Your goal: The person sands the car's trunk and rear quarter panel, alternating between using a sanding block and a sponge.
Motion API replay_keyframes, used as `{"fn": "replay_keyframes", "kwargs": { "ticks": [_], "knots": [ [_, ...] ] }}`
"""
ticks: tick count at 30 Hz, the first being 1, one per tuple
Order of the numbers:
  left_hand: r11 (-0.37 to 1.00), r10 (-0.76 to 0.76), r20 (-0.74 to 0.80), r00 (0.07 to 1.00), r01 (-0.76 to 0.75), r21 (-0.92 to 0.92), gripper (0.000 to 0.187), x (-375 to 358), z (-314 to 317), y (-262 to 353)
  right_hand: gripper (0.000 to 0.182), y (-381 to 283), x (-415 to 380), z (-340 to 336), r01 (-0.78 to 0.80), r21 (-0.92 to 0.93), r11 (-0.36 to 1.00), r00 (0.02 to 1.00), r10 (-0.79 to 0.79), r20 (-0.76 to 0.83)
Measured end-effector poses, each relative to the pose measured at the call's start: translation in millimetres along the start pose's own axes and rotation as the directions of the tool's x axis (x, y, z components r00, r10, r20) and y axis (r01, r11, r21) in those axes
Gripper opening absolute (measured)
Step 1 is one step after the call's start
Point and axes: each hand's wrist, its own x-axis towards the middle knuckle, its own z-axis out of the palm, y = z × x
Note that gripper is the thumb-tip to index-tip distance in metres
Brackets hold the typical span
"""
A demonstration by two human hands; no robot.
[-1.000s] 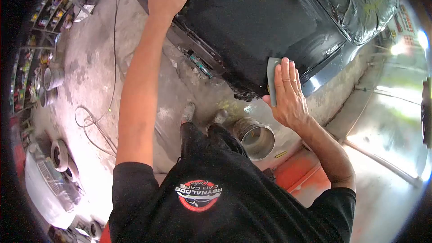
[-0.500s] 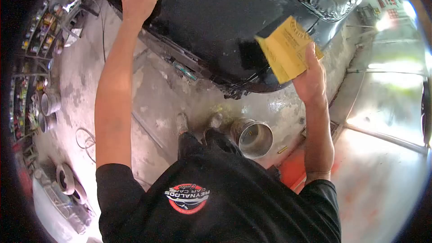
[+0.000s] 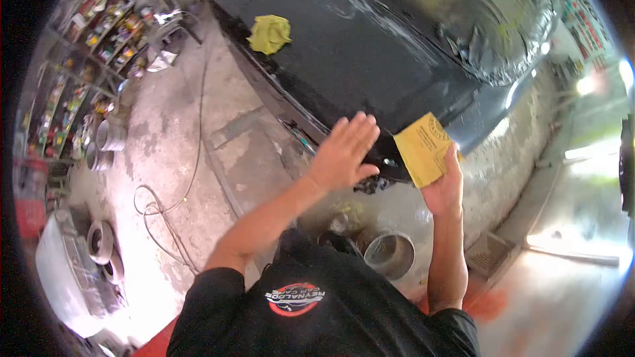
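Note:
A wet black car panel fills the upper middle of the head view. My right hand holds a yellow sheet of sandpaper up in front of the panel's lower edge. My left hand is open with fingers spread flat, hovering just left of the sheet near the same edge. A yellow-green rag lies by itself on the panel, farther up and to the left.
A metal bucket stands on the wet concrete floor by my feet. A hose or cable loops across the floor at left. Shelves with cans and bottles line the left side. Round metal parts lie at lower left.
My left hand has let go of the rag, left it on the panel and come across beside the sandpaper. My right hand lifted the sandpaper off the panel, then lowered it.

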Motion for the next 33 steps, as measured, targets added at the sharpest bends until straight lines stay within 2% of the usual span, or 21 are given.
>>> {"fn": "replay_keyframes", "kwargs": {
  "ticks": [1, 4, 7, 8, 9, 10, 11, 12, 14, 15, 17, 18, 20, 21, 24, 26, 27, 28, 30, 31, 33],
  "knots": [
    [0.999, -0.033, -0.002, 0.999, 0.033, 0.016, 0.082, -5.3, 0.1, 7.5, 0.057, 3.1, 0.1, 6.4, -0.004, -0.023, 1.0, 1.0, 0.004, -0.023],
    [0.997, -0.061, -0.047, 0.997, 0.059, -0.043, 0.063, -18.5, -9.0, 22.9, 0.062, 14.2, 3.1, 13.2, -0.092, 0.019, 0.996, 0.993, 0.091, 0.074],
    [0.969, -0.097, -0.196, 0.976, 0.047, -0.244, 0.059, -43.0, -1.5, 25.3, 0.062, 21.8, 2.4, 20.1, -0.106, -0.069, 0.992, 0.97, 0.119, 0.211],
    [0.85, -0.289, -0.16, 0.944, 0.176, -0.496, 0.058, -47.1, -4.7, 29.7, 0.063, 23.0, 1.3, 22.3, -0.141, -0.094, 0.986, 0.961, 0.159, 0.226],
    [0.647, -0.455, -0.076, 0.887, 0.271, -0.713, 0.057, -45.1, -19.9, 39.6, 0.063, 23.3, 0.6, 25.2, -0.176, -0.122, 0.977, 0.951, 0.2, 0.235],
    [0.378, -0.577, 0.053, 0.815, 0.324, -0.867, 0.057, -41.9, -36.0, 48.0, 0.063, 25.1, -1.1, 27.2, -0.211, -0.15, 0.966, 0.94, 0.242, 0.239],
    [0.201, -0.604, 0.09, 0.792, 0.261, -0.944, 0.066, -37.4, -51.3, 53.5, 0.063, 30.1, -2.4, 27.9, -0.192, -0.227, 0.955, 0.93, 0.251, 0.27],
    [0.135, -0.575, 0.09, 0.813, 0.203, -0.97, 0.066, -38.6, -52.7, 52.9, 0.062, 35.1, -0.9, 25.8, -0.232, -0.263, 0.936, 0.919, 0.299, 0.255],
    [-0.014, -0.512, 0.09, 0.854, 0.096, -0.995, 0.066, -47.0, -51.3, 51.0, 0.061, 36.5, -1.2, 26.5, -0.162, -0.495, 0.854, 0.865, 0.364, 0.345],
    [-0.003, -0.513, 0.16, 0.844, 0.184, -0.983, 0.062, -51.9, -53.8, 47.3, 0.061, 38.3, -1.9, 28.0, -0.15, -0.524, 0.838, 0.85, 0.38, 0.364],
    [-0.084, -0.563, 0.181, 0.806, 0.162, -0.983, 0.054, -55.5, -60.9, 48.4, 0.06, 43.3, -2.2, 30.9, -0.121, -0.575, 0.809, 0.824, 0.405, 0.396],
    [-0.126, -0.584, 0.198, 0.787, 0.152, -0.98, 0.05, -57.2, -64.1, 50.4, 0.06, 45.9, -3.2, 32.5, -0.215, -0.503, 0.837, 0.815, 0.437, 0.381],
    [-0.163, -0.625, 0.281, 0.729, 0.231, -0.959, 0.039, -66.9, -54.7, 48.5, 0.06, 49.5, -2.5, 34.7, -0.388, -0.342, 0.856, 0.79, 0.5, 0.355],
    [-0.186, -0.642, 0.324, 0.695, 0.269, -0.945, 0.033, -67.6, -54.7, 50.6, 0.061, 51.7, -1.2, 30.9, -0.36, -0.357, 0.862, 0.781, 0.488, 0.39],
    [0.006, -0.78, 0.222, 0.586, 0.361, -0.933, 0.022, -66.0, -62.4, 58.8, 0.066, 66.4, -0.1, 8.8, -0.252, -0.385, 0.888, 0.746, 0.432, 0.508],
    [0.057, -0.792, 0.199, 0.577, 0.393, -0.918, 0.029, -69.7, -55.1, 51.4, 0.069, 71.0, 4.8, 4.7, -0.132, -0.408, 0.903, 0.692, 0.379, 0.615],
    [0.058, -0.789, 0.192, 0.583, 0.382, -0.923, 0.034, -70.5, -54.0, 48.3, 0.061, 67.9, -7.3, 18.7, -0.14, -0.418, 0.898, 0.788, 0.357, 0.502],
    [0.059, -0.789, 0.184, 0.587, 0.37, -0.927, 0.038, -72.8, -50.8, 49.6, 0.057, 67.7, -10.5, 22.7, -0.125, -0.519, 0.846, 0.828, 0.377, 0.415],
    [0.004, -0.81, 0.169, 0.561, 0.294, -0.956, 0.047, -73.0, -51.9, 57.9, 0.047, 69.6, -11.1, 30.0, -0.101, -0.694, 0.713, 0.896, 0.369, 0.248],
    [-0.009, -0.811, 0.154, 0.564, 0.251, -0.968, 0.051, -66.0, -56.2, 59.3, 0.033, 71.1, -12.6, 35.3, -0.127, -0.617, 0.777, 0.928, 0.312, 0.202],
    [-0.139, -0.819, 0.234, 0.525, 0.214, -0.967, 0.056, -52.5, -73.6, 74.0, 0.03, 72.9, -13.2, 27.9, -0.125, -0.772, 0.623, 0.947, 0.308, 0.095]
  ]
}}
